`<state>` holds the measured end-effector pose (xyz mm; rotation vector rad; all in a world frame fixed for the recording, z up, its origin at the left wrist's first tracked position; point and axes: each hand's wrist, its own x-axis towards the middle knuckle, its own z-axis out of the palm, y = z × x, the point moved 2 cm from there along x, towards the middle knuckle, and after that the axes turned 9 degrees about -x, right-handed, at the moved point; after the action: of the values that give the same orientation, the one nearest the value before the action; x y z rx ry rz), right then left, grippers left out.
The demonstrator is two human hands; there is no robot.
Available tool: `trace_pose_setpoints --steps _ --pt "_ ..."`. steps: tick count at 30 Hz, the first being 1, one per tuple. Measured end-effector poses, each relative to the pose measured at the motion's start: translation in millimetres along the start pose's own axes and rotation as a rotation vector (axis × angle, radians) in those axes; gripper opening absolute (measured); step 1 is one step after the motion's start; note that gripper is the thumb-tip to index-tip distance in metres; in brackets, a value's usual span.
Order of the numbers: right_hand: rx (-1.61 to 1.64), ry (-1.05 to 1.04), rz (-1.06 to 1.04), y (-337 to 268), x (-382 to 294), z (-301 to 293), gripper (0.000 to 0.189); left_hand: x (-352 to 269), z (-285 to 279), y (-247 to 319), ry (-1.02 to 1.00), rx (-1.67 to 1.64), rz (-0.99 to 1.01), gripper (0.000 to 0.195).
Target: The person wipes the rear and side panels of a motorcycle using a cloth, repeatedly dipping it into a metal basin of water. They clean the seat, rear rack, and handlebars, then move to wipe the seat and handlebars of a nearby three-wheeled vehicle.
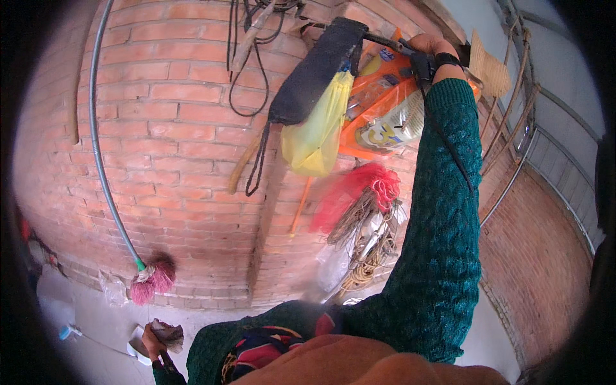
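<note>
My right hand (428,45), with a black band at the wrist, is raised to a dark rod (385,41) on the brick wall; its fingers are partly hidden, so its hold is unclear. From the rod hang a dark cloth bag (317,72), a yellow plastic bag (320,130) and an orange bag (356,115) with printed packets. Low at the left, my left hand (153,340) grips a greyish-brown cloth (168,334) over a white dustpan (139,344).
A mop with a pink head (151,284) hangs on the brick wall. Coiled black cables (250,91) hang above. Red netting (346,192) and bundled rope (363,272) hang beside my right arm. A long-handled blue-headed tool (67,331) lies on the floor.
</note>
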<state>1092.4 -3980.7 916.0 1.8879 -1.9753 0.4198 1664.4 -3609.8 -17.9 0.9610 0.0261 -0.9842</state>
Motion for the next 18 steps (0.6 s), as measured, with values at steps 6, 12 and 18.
trace_pose_setpoints --steps 6,12,18 --pt "-0.265 0.468 -0.153 3 17 -11 0.039 1 -30 6 -0.038 -0.139 -0.023 0.029" --pt "-0.268 0.839 -0.126 12 -7 -36 0.027 -3 -43 0 0.016 -0.261 -0.123 0.029" --pt "-0.856 0.480 -0.306 12 -17 -38 0.026 22 -26 4 -0.055 -0.075 -0.064 0.044"
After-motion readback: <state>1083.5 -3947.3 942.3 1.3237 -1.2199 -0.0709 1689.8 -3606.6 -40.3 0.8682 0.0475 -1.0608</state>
